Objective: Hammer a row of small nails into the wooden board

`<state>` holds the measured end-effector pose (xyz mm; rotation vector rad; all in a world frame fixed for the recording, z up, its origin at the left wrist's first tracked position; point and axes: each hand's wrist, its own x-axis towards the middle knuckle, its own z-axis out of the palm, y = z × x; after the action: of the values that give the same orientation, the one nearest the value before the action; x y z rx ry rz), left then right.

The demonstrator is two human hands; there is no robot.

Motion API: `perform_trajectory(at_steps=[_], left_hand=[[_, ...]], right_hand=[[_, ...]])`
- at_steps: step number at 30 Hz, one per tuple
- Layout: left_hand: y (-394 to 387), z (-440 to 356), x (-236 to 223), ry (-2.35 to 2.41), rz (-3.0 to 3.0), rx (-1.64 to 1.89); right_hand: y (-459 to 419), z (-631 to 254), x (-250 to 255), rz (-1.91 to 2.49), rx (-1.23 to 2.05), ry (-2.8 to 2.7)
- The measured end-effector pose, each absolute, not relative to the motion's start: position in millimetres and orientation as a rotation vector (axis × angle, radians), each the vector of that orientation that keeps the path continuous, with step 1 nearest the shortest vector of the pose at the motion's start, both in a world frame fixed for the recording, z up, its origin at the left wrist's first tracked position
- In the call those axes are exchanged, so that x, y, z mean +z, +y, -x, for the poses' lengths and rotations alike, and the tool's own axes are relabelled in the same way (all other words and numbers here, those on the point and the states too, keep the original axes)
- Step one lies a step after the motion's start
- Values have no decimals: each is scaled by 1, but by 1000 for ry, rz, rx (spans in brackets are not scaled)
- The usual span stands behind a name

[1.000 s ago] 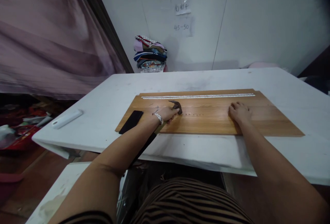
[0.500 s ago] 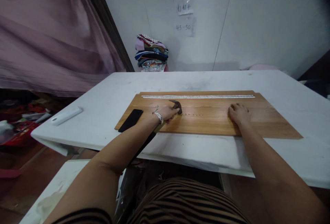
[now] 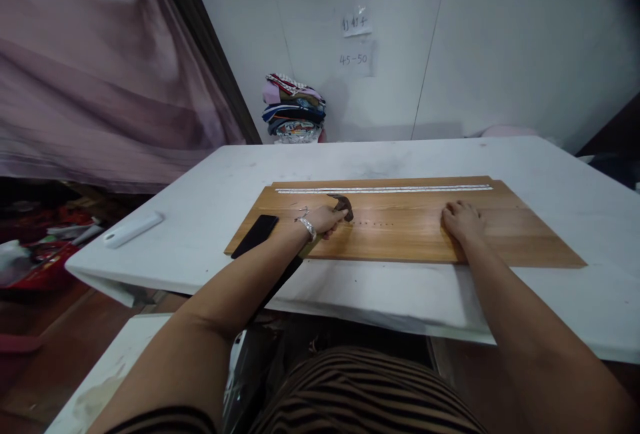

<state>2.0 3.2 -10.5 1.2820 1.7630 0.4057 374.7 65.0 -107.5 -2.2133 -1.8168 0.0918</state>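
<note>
The biggest thing before me is a white table [image 3: 350, 293], with a wide wooden board [image 3: 400, 246] lying flat along its near side. Two long pale strips [image 3: 385, 189] run side by side near the board's far edge. My left hand [image 3: 325, 219] has its fingers wrapped round the hammer [image 3: 345, 208] close below the head — I can't tell whether the metal touches the wood under it. My right hand [image 3: 464, 222] rests half-open on the board, well apart, fingers loosely bent. A black phone [image 3: 256, 235] lies at the board's left end. Smaller still, loose nails [image 3: 303, 210] lie just beyond my left wrist, and a row of dark dots [image 3: 373, 224] — nail heads or holes, unclear — runs rightward from near the hammer.
</note>
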Motion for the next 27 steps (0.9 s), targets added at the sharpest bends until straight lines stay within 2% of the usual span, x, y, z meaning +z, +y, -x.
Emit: perform_trajectory(at_steps=[27], left_hand=[[4, -1, -18, 1798, -1288, 407]], right_hand=[[66, -374, -108, 2221, 87, -1820]])
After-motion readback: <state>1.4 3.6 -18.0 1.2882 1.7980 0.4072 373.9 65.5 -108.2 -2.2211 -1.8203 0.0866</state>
